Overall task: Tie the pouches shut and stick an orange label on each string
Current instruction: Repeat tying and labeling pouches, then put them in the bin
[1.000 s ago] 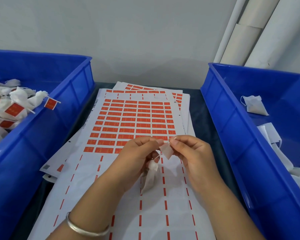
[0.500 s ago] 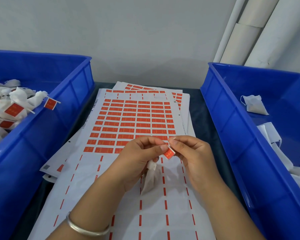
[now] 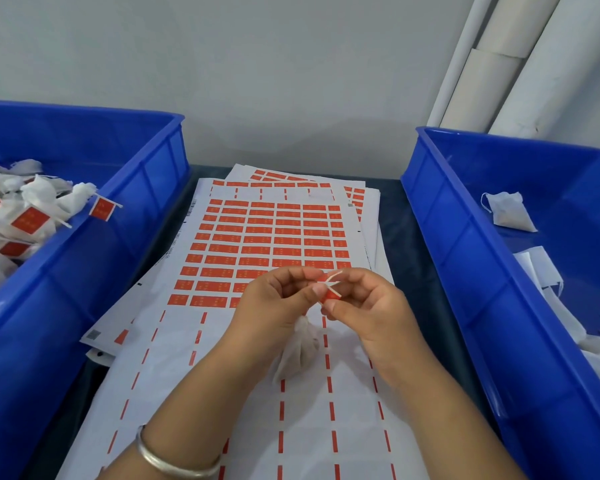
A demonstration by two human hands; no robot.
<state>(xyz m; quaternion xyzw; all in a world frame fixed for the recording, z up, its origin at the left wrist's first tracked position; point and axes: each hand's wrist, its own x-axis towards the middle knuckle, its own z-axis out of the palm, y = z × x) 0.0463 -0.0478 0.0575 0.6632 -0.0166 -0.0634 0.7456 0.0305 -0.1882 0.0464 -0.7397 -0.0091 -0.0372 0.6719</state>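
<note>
Blue plastic fills the left edge of the frame: a deep left bin (image 3: pixel 84 271) holding a heap of finished pouches (image 3: pixel 18 216), white and crumpled, several with orange labels stuck on their strings, one label poking out over the heap toward the bin's inner wall. To its right, in the middle of the frame, a stack of label sheets (image 3: pixel 278 237) lies on a dark table (image 3: pixel 409 251); the top sheet carries rows of orange labels in its upper part, while its lower part shows only thin orange dashes on white backing.

Over the lower centre of that sheet the two hands meet. The left hand (image 3: pixel 274 306), with a silver bangle (image 3: pixel 174 459) on its wrist near the bottom edge, has its thumb and forefinger pressed together on an orange label (image 3: pixel 329 296) and the white string (image 3: pixel 335 276) that crosses it. The right hand (image 3: pixel 368 306) pinches the same label from the other side, fingers curled. Below the fingertips a white pouch (image 3: pixel 300 351) hangs from the string between the two hands, its bottom reaching down against the sheet; whether it touches the paper I cannot tell.

At the right edge stands a second blue bin, the right bin (image 3: pixel 465 271), with one loose untied pouch (image 3: pixel 508 211) near its upper part and more white fabric (image 3: pixel 551 289) lower down. White pipes (image 3: pixel 499 64) run up the wall in the upper right.
</note>
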